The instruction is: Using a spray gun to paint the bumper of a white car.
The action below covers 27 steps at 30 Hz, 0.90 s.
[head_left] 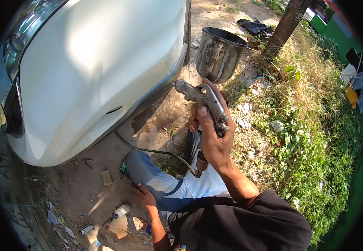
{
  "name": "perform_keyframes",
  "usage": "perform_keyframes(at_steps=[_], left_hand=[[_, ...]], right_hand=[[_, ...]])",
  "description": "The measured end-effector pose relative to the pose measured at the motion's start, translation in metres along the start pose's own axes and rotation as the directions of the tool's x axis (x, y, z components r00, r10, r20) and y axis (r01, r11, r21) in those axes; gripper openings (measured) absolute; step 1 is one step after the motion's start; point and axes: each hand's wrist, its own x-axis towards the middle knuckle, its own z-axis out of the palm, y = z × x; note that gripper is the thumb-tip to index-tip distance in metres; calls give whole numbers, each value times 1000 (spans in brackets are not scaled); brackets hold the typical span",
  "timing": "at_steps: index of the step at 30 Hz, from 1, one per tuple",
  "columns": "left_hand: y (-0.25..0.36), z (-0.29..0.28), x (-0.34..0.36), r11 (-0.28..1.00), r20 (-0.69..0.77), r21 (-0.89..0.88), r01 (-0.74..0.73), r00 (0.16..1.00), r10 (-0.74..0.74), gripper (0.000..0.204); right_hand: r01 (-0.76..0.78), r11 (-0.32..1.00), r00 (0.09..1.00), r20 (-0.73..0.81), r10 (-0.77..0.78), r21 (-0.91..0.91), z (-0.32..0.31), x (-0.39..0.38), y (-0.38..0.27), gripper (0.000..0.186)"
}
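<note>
My right hand (218,142) is wrapped round the grip of a metal spray gun (208,100), thumb against its back. The gun's nozzle points left towards the lower edge of a white car bumper (93,71), a short gap away. A paint-stained metal cup (218,58) stands above the gun; the joint between them is partly hidden. From the bottom of the grip, a dark air hose (164,152) curves left beneath the bumper. My left hand (145,196) rests on my blue jeans by the knee, fingers stretched out and holding nothing.
Dry grass and green weeds (306,154) cover the right side, with a wooden post (288,25) behind. On the dirt at lower left lie a plastic bottle (121,211), a can (86,229), a yellowish block (106,178) and scattered litter.
</note>
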Motion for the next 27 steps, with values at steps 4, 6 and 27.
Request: perform_keyframes(at_steps=[4, 6, 27], left_hand=[[12, -2, -10, 996, -23, 66, -61, 998, 63, 71], [25, -3, -14, 998, -37, 2, -69, 997, 69, 58], [62, 28, -1, 986, 118, 163, 21, 992, -41, 64]], right_hand=[[74, 996, 997, -16, -74, 45, -19, 27, -11, 54], [79, 995, 996, -39, -77, 62, -28, 39, -13, 54], [-37, 997, 998, 47, 35, 62, -73, 71, 7, 53]])
